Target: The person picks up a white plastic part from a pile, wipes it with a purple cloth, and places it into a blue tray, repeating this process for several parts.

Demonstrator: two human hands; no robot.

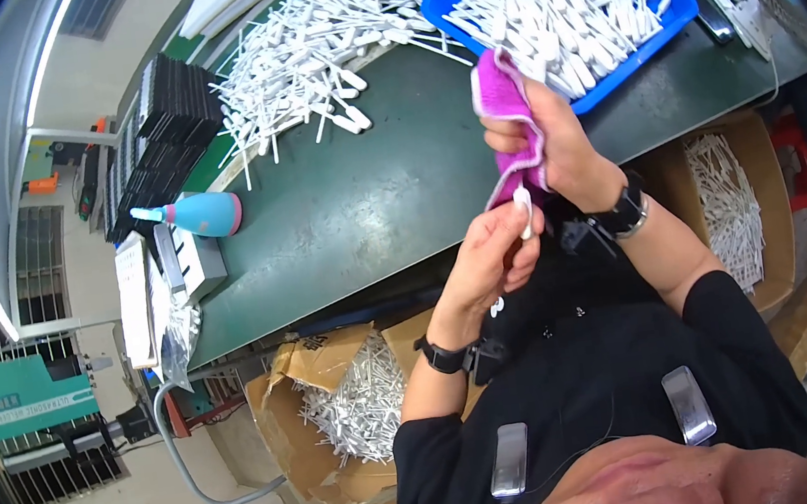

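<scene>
Left hand (497, 256): grip pinched on a white plastic part (524, 209) at the six-o'clock end of the purple cloth (506, 98), which the right hand (562, 147) clenches. Risk: slight fingertip hold; a tug could drop the part past the bench (347, 198).

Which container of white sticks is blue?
The tray on the green table, by the right hand; the cardboard boxes holding sticks are brown and sit lower than the table.
</scene>
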